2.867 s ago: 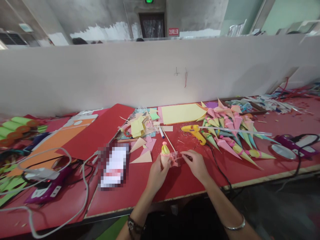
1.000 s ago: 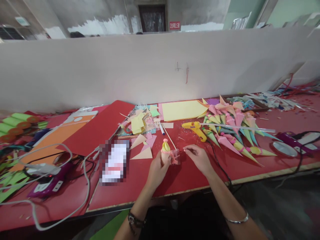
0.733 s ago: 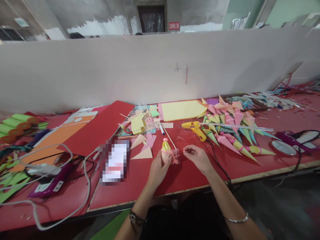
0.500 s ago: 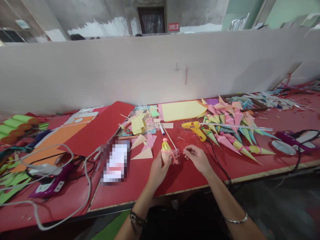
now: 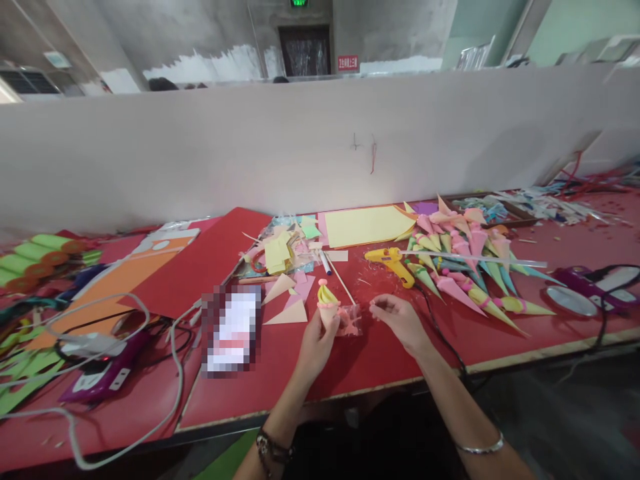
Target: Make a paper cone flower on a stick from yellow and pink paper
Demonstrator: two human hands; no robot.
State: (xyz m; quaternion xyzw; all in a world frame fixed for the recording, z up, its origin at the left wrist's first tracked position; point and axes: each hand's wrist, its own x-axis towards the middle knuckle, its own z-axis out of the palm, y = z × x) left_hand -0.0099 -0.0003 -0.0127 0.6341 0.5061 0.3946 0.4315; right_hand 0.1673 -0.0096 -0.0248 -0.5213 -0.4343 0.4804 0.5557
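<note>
My left hand (image 5: 317, 339) is closed around a paper ice cream cone (image 5: 327, 307). The cone has a pale peach body, a pink trim round its rim, yellow swirled paper above and a pink ball on top. Just right of it, a small clear plastic bag (image 5: 351, 321) with pink bits lies on the red table. My right hand (image 5: 397, 320) is apart from the cone, thumb and fingertips pinched together. A tiny pinkish bit seems to show at those fingertips, too small to name. Beyond that hand lies a yellow glue gun (image 5: 390, 261) with a long clear glue stick.
Many finished paper cones (image 5: 465, 247) are heaped at right. Peach paper triangles (image 5: 287, 313), a marker (image 5: 325, 264) and a thin wooden stick (image 5: 342, 282) lie near the hands. A blurred-out phone-like object (image 5: 233, 330), white cable (image 5: 177, 373) and purple power strip (image 5: 107, 373) are at left.
The cone in my left hand has shifted slightly left and now stands clearer of the plastic bag. My right hand stays pinched, a little lower in the picture. The whole view has tilted slightly upward.
</note>
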